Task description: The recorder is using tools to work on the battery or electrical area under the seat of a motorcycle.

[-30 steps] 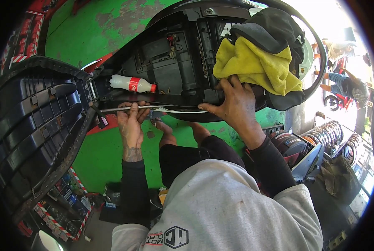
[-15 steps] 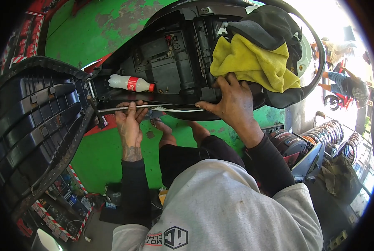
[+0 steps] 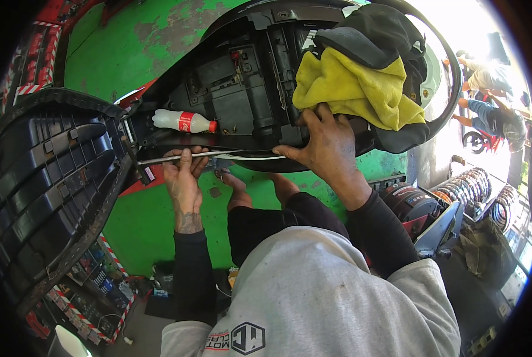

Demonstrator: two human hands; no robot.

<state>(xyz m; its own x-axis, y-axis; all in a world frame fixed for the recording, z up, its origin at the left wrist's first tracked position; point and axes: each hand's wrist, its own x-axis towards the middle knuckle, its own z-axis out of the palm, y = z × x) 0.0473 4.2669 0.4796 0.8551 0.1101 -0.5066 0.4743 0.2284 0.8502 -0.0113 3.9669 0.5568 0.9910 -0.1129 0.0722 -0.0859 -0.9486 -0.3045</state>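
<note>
A scooter fills the upper middle, its seat [image 3: 52, 172] tipped open to the left. My left hand [image 3: 184, 181] is closed on the thin metal shaft of a T-handle wrench [image 3: 156, 160], fingers and thumb pinching it. The wrench lies lengthwise along the near side panel [image 3: 266, 162], and its far tip is hard to make out. My right hand [image 3: 332, 154] grips the body's near edge, thumb on the panel and fingers over the rim. Just beyond those fingers, a yellow cloth [image 3: 355, 89] lies bunched beside a dark one [image 3: 385, 35].
A plastic bottle with a red label [image 3: 185, 121] lies in the open under-seat compartment [image 3: 218, 89], near a few small metal pieces. Coil springs [image 3: 465, 184] and a dark machine [image 3: 407, 202] stand at the right. Other people [image 3: 504, 122] are at the far right. The floor [image 3: 141, 232] is green.
The view has shifted slightly. Both hands keep nearly the same places on the wrench and the body edge.
</note>
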